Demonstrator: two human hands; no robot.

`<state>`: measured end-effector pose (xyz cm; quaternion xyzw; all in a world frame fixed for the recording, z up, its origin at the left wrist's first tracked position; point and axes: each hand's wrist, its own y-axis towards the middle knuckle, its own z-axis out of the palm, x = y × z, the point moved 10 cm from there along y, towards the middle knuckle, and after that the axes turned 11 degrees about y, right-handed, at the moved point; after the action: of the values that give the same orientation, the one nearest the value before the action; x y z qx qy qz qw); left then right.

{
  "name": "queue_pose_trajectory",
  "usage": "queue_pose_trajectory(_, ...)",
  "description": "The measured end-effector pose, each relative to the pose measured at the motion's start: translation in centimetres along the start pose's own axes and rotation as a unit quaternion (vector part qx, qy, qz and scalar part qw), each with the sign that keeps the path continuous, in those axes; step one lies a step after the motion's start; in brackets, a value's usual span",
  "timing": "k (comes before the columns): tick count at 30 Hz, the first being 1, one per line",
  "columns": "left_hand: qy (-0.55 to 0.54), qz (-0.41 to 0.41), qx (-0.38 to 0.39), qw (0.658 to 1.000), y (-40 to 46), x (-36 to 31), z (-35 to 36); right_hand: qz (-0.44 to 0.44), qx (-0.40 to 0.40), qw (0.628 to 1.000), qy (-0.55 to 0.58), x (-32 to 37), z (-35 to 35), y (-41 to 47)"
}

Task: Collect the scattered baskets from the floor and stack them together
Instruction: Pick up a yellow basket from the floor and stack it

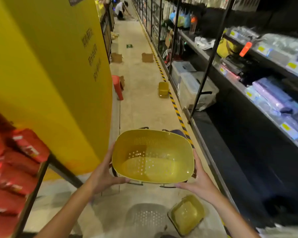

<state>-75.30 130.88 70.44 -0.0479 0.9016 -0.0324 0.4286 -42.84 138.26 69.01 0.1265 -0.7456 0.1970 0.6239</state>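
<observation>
Both hands, left hand (102, 176) and right hand (199, 182), are clasped on the yellow basket (152, 156); a smaller basket (187, 214) lies below it, nearer the right hand.

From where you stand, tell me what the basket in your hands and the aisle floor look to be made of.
Held basket: looks like moulded yellow-green plastic, smooth and slightly glossy; the punched round holes, thin rolled rim and soft light reflections on the bottom suggest it. Its dark handles may be plastic or coated wire; too blurred to tell.

Aisle floor: probably polished concrete or a similar hard surface, pale beige and mottled, with a thin seam line and a dull sheen.
</observation>
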Motion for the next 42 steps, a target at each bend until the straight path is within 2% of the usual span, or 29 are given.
queue_pose_trajectory(3, -0.009, -0.017, 0.012, 1.000, 6.9, 0.5, -1.6, 0.011, 0.004, 1.000, -0.001, 1.2, -1.6, 6.7)
queue_pose_trajectory(11, -0.055, 0.009, 0.060, 0.997, 25.5, 2.8, -3.0, 0.005, -0.046, 0.999, -0.027, 1.3, -5.3, 22.3)
queue_pose_trajectory(16, -0.049, 0.022, 0.116, 0.992, 37.2, 4.3, -4.0, 0.037, -0.094, 0.995, -0.007, 0.5, -7.3, 30.5)
queue_pose_trajectory(22, -0.034, 0.071, 0.199, 0.977, 52.3, 1.5, -3.9, 0.049, -0.179, 0.983, 0.000, 1.6, -11.5, 38.4)
queue_pose_trajectory(27, -0.009, 0.114, 0.258, 0.959, 62.9, -2.2, -0.1, 0.036, -0.263, 0.963, 0.035, 0.8, -16.5, 41.8)
queue_pose_trajectory(34, 0.037, 0.124, 0.313, 0.941, 76.6, -4.0, 7.8, 0.099, -0.309, 0.941, 0.095, -5.9, -23.8, 49.2)
queue_pose_trajectory(38, 0.057, 0.123, 0.366, 0.921, 82.4, -3.4, 13.9, 0.119, -0.354, 0.921, 0.111, -10.7, -26.9, 51.0)
queue_pose_trajectory(42, 0.065, 0.102, 0.431, 0.894, 85.6, -0.3, 21.5, 0.176, -0.393, 0.882, 0.191, -19.2, -26.9, 51.2)
